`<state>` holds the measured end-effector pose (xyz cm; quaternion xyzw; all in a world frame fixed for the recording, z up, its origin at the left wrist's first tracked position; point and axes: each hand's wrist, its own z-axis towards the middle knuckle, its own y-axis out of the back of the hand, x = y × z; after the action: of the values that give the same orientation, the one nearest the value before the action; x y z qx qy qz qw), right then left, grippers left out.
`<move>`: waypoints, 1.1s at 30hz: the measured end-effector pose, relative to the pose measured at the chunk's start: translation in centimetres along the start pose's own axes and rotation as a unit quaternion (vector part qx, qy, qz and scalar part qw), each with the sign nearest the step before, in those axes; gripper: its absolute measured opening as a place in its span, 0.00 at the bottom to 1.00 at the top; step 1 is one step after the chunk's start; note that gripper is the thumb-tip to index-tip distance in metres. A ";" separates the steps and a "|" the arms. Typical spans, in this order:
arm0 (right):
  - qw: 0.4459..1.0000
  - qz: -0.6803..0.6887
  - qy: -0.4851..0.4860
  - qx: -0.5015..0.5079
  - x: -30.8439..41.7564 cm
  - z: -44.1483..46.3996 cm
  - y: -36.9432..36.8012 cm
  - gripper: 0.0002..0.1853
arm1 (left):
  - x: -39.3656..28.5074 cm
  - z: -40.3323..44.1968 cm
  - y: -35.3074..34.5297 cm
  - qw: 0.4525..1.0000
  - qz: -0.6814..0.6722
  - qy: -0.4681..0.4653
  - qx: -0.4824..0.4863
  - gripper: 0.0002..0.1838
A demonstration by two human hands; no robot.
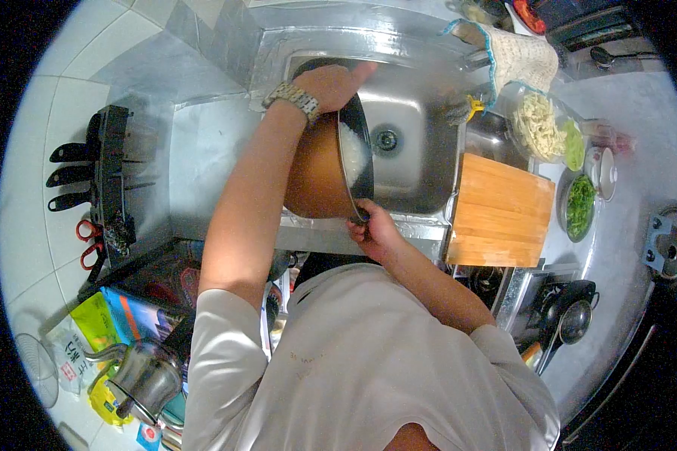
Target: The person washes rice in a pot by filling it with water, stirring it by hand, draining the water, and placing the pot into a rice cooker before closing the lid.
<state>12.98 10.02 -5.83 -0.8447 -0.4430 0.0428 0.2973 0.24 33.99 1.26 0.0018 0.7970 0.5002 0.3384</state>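
A large round pot (320, 173), orange-brown outside and dark inside, is tilted over the left part of the metal sink (421, 177), its opening facing right toward the drain. White contents (353, 155) show inside it. My left hand (337, 86), with a metal watch on the wrist, is on the pot's far rim, thumb stretched out. At the near rim, the fingers of my right hand (376, 231) are wrapped round the handle.
Right of the sink lies a wooden cutting board (502, 212), with bowls of pale strips (536, 128) and chopped greens (579, 208) beyond it. A cloth (523, 60) hangs above. Knives (75, 177) are racked at left, over a metal kettle (149, 376).
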 end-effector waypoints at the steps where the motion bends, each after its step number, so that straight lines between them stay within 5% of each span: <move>1: 1.000 0.004 0.000 -0.007 0.0 0.0 0.0 0.12 | 0.3 0.1 -0.3 1.000 0.000 0.000 0.000 0.49; 6: 1.000 0.007 -0.001 0.000 -0.1 0.2 0.0 0.12 | -2.8 -1.7 2.0 0.997 -0.032 0.070 0.012 0.48; 33: 1.000 -0.002 0.007 0.003 0.1 0.2 -0.3 0.11 | -2.1 -0.4 1.6 0.998 -0.028 0.059 0.020 0.47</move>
<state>12.78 10.32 -5.87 -0.8433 -0.4423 0.0374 0.3032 1.12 33.69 3.79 -0.0435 0.8251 0.4742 0.3041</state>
